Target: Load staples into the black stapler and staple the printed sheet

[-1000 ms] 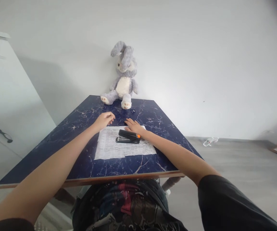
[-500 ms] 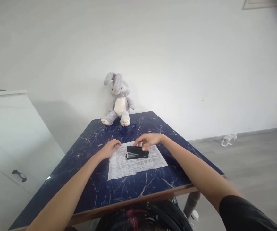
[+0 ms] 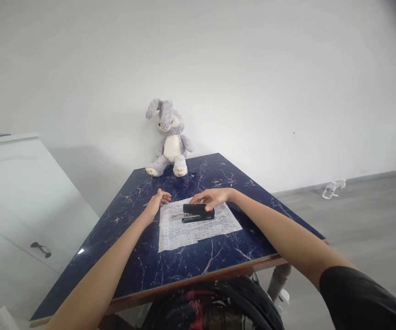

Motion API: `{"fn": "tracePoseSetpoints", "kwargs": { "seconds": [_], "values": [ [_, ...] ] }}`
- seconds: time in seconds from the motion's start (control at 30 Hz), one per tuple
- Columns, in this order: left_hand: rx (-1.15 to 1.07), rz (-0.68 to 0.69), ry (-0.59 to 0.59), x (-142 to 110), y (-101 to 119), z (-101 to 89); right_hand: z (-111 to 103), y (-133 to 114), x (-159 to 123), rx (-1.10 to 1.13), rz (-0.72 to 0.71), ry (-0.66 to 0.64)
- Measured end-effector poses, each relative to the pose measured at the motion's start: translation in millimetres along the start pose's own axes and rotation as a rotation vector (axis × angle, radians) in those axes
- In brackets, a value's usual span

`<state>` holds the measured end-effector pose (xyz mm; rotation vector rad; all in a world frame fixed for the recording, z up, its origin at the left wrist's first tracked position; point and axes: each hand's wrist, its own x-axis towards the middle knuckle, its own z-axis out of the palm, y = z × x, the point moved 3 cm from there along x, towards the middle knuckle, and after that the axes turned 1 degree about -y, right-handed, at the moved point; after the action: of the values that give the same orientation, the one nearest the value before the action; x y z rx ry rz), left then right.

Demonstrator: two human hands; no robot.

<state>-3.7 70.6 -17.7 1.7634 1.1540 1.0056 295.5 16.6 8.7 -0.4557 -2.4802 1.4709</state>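
Note:
A black stapler [image 3: 198,218] rests on a sheet of printed paper [image 3: 180,237] on the dark blue table. Its metal staple tray [image 3: 177,215] sticks out past the left end of its body. My right hand [image 3: 213,198] grips the stapler from above and behind, thumb on the near side of its right end and fingers curled over the far side. My left hand [image 3: 158,200] is held at the paper's upper left edge, fingers apart and holding nothing, a short way left of the staple tray.
A grey plush rabbit [image 3: 171,142] sits at the table's far edge against the wall. At left stands a white cabinet [image 3: 15,192] with a dark handle. Clear plastic bottles [image 3: 330,190] lie on the floor at right. The marbled table [image 3: 191,270] has a wooden front edge.
The staple tray has slid out leftward from the stapler. The orange part at its right end no longer shows near my thumb. My left hand has turned upward with its fingers spread more.

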Motion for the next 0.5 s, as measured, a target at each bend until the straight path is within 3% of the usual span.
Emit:
{"fn": "tracePoseSetpoints", "kwargs": {
  "seconds": [0.13, 0.27, 0.4, 0.5],
  "values": [
    [-0.055, 0.039, 0.056, -0.7, 2.7, 2.1, 15.4, -19.2, 17.6, -0.369, -0.071, 0.069],
    [-0.453, 0.1, 0.102, -6.2, 15.0, 3.4, 25.4, -28.9, 30.3, -0.523, -0.107, 0.188],
    [-0.837, -0.203, -0.072, -15.3, 20.5, 16.7, 26.1, -37.2, 33.4, -0.862, -0.175, 0.553],
    [-0.926, -0.347, -0.177, -20.4, 23.6, 27.3, 32.7, -41.7, 37.7, -1.321, -0.138, 0.557]
  ]
}}
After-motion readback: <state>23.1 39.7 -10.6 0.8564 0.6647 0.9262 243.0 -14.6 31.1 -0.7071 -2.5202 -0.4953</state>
